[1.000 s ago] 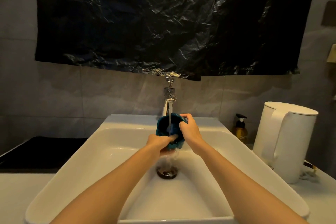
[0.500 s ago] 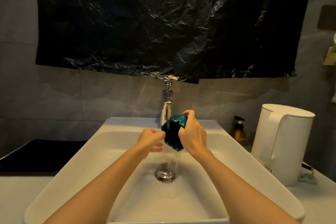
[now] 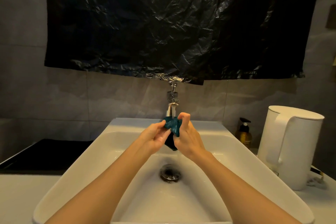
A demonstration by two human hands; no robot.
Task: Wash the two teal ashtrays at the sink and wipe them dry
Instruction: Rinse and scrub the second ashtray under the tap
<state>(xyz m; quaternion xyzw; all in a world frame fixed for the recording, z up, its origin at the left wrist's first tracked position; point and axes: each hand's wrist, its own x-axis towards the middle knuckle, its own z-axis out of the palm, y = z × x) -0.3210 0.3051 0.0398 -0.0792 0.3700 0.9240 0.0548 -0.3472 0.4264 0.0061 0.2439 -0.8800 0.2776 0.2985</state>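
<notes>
Back on the teal ashtray [image 3: 172, 126], the left hand [image 3: 155, 138] pinches its left edge while the right hand [image 3: 188, 137] clasps its right side.

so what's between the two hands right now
A teal ashtray, held by the left hand and right hand above the sink, in the head view.

Your hands cover most of the teal ashtray [image 3: 172, 126]. The left hand [image 3: 156, 138] holds it and hides its left side, the right hand [image 3: 187, 138] grips over its right side, so its full shape is not clear to you. The black plastic sheet [image 3: 181, 23] hides the top of the faucet [image 3: 172, 102] and is cut by the upper edge. The label on the pump bottle [image 3: 244, 135] is too small to read. The bottom edge cuts the near rim of the sink [image 3: 76, 178].
</notes>
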